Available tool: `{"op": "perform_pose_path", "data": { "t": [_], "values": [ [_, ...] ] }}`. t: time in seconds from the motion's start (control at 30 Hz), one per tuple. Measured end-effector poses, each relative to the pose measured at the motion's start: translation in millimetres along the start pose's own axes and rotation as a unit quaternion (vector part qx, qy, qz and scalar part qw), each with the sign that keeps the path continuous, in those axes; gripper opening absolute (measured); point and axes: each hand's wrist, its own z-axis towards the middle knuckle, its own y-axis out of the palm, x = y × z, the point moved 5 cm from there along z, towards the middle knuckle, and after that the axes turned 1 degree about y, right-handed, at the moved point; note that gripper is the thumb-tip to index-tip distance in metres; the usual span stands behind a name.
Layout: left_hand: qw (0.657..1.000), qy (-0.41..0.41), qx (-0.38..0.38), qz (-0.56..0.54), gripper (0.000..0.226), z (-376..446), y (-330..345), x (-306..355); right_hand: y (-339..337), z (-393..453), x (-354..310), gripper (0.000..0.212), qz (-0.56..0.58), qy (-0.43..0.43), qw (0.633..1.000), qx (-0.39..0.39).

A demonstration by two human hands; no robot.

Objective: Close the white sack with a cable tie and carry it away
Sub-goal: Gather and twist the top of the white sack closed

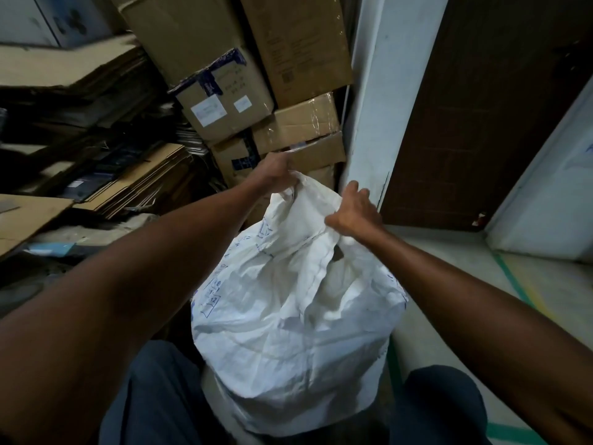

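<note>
- Where the person stands with knees bent, two legs in dark blue trousers (154, 396) frame the bottom of the view, and the white sack (288, 332) sits on the floor between them.
- The sack is full and crumpled, with blue printed markings down its left side and a small dark hole near the top of its front.
- Both bare forearms reach forward over the sack to its gathered mouth.
- The right hand (354, 213) grips a fold of the sack's upper edge, thumb and fingers curled into the fabric.
- The left hand (276, 170) is a little farther off and higher, clenched around the bunched top of the sack and holding it up.
- To the right, a pale floor (449, 277) carries green and yellow tape lines.
- Behind the sack, stacked cardboard boxes (250, 91) rise against a white door frame (369, 123), with a dark brown door (475, 123) beyond.
- On the left, flattened cardboard (96, 75) lies in piles.
</note>
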Motion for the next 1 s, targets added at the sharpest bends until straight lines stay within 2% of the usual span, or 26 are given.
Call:
{"op": "perform_pose_path", "data": {
  "t": [0.03, 0.07, 0.17, 0.3, 0.33, 0.43, 0.53, 0.6, 0.63, 0.77, 0.87, 0.97, 1.0],
  "values": [
    [1.0, -0.002, 0.006, 0.0, 0.026, -0.2, -1.5, -1.7, -6.8, 7.0, 2.6, 0.039, 0.032, -0.012, 0.999, 0.009],
    [1.0, 0.002, 0.013, -0.001, 0.026, -0.8, -2.0, -2.0, -16.3, 13.1, 4.9, 0.026, 0.066, -0.023, 0.997, 0.022],
    [0.999, 0.024, 0.022, -0.016, 0.03, -6.6, -0.9, -1.2, -38.3, 28.6, 12.5, 0.03, 0.14, -0.038, 0.987, 0.075],
    [0.991, 0.135, 0.009, -0.006, 0.02, -17.1, 4.1, 8.9, -31.8, 41.0, 18.6, 0.029, 0.173, -0.03, 0.979, 0.105],
    [0.988, 0.153, -0.002, -0.002, 0.032, -19.9, 7.3, 13.1, -27.7, 43.3, 16.1, 0.028, 0.17, -0.038, 0.978, 0.118],
    [0.984, 0.163, -0.071, 0.0, 0.093, -24.4, 21.5, 21.0, -17.4, 45.1, -2.3, 0.018, 0.158, -0.076, 0.973, 0.149],
    [0.981, 0.171, -0.094, -0.019, 0.115, -18.4, 25.5, 23.7, -12.1, 40.6, -24.8, 0.026, 0.132, -0.126, 0.968, 0.17],
    [0.982, 0.163, -0.09, -0.017, 0.111, -13.0, 24.9, 23.1, -10.7, 38.6, -33.9, 0.03, 0.13, -0.157, 0.965, 0.166],
    [0.984, 0.158, -0.083, -0.009, 0.101, -10.9, 24.6, 22.2, -9.6, 39.7, -34.8, 0.031, 0.137, -0.167, 0.963, 0.157],
    [0.988, 0.154, -0.016, -0.004, 0.043, -3.6, 25.1, 15.9, -9.5, 44.9, -31.9, 0.035, 0.174, -0.203, 0.958, 0.108],
    [0.992, 0.122, -0.006, -0.036, 0.041, -2.2, 27.1, 9.3, -10.4, 40.6, -36.3, 0.038, 0.148, -0.234, 0.96, 0.04],
    [0.996, 0.064, 0.038, -0.045, 0.043, -2.1, 21.2, 2.6, -8.9, 40.8, -23.2, 0.063, 0.014, -0.15, 0.988, -0.024],
    [0.997, 0.045, 0.049, -0.051, 0.044, -2.8, 19.5, 0.6, -8.8, 39.4, -15.8, 0.065, -0.003, -0.111, 0.992, -0.06]
  ]
}}
